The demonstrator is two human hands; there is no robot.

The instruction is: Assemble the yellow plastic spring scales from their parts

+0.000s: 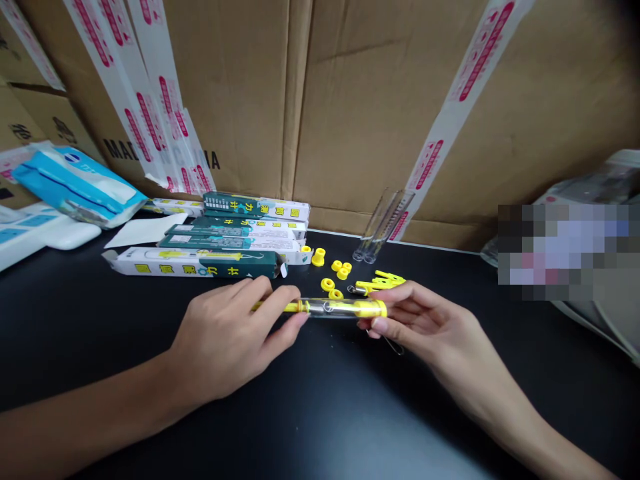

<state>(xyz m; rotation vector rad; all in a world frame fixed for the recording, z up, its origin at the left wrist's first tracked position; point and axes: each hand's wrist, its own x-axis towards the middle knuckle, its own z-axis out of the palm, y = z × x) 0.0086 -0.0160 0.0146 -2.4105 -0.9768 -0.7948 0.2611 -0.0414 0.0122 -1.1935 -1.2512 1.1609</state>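
Between my two hands a spring scale (332, 307) lies level, a clear tube with a metal spring and a yellow rod inside. My left hand (235, 330) grips its left part, where the yellow rod shows past the fingers. Around the yellow cap (371, 308) at the other end, my right hand (425, 320) has its thumb and fingers closed. A thin wire loop (394, 345) hangs below that cap. Just behind the tube are yellow ring caps (327, 285), small yellow plugs (343, 270) and yellow rods with a spring (383, 283).
Several printed boxes (200, 262) lie stacked at the back left, by a blue wipes pack (83, 187) and a white power strip (40, 230). Clear tubes (383, 227) lean on a cardboard wall (350, 120). A clear plastic bag (565, 193) is at right on the black table (320, 427).
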